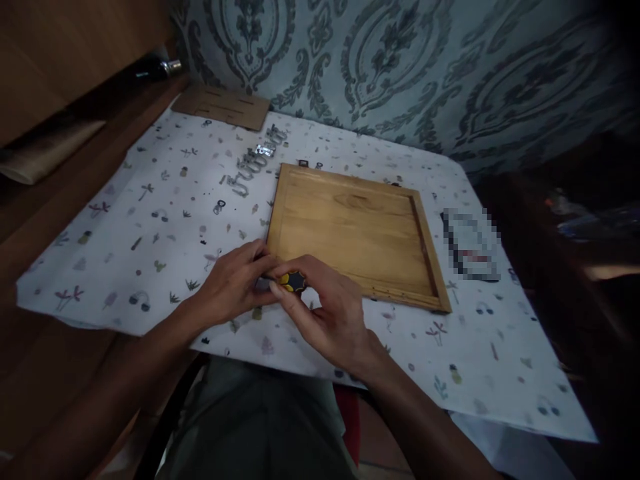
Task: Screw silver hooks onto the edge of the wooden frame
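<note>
A shallow wooden panel with a raised rim (350,227) lies on the table in front of me. My left hand (235,280) is closed around its near left corner, fingers bent over the edge. My right hand (325,307) pinches the yellow and black handle of a screwdriver (294,281) between thumb and fingers, at that same corner. The handle's dark lobed end faces me. The shaft and tip are hidden behind the fingers. Small marks or holes show along the panel's near rim, right of my right hand.
Silver metal pieces (255,160) lie in a row left of the panel. Slotted brown cardboard (223,107) rests at the back left. A blurred-out, dark-edged object (470,245) lies at the right. A printed white cloth (165,267) covers the table, against a patterned wall (370,67).
</note>
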A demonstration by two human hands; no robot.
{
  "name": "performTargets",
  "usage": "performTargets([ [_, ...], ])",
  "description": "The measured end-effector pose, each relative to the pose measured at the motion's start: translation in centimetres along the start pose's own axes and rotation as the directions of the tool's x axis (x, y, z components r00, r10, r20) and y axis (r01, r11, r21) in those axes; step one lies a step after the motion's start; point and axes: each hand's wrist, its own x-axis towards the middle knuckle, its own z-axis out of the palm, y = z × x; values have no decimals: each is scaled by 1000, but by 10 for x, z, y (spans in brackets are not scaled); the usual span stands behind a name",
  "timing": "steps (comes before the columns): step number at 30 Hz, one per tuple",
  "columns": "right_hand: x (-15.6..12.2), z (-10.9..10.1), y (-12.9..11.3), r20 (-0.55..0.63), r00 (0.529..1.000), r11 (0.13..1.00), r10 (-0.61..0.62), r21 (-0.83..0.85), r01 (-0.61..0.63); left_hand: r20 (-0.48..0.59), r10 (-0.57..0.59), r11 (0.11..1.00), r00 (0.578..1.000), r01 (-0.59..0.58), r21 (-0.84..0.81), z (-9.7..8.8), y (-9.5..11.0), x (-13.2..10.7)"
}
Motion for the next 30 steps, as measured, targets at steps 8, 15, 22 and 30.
performTargets([
  [8,-3,-1,-2,-177,955,951,238,240,-193,34,25,999,999,-25,23,0,-4,0],
  [15,-5,-10,10,-318,906,951,279,220,-216,28,34,996,999,-36,75,2,-8,-2],
  [22,-7,-3,19,-276,923,951,267,231,-206,37,18,998,999,-20,53,3,-10,-3],
  [30,-1,-3,20,-253,927,951,277,212,-226,23,24,998,999,-26,57,1,-10,-2],
])
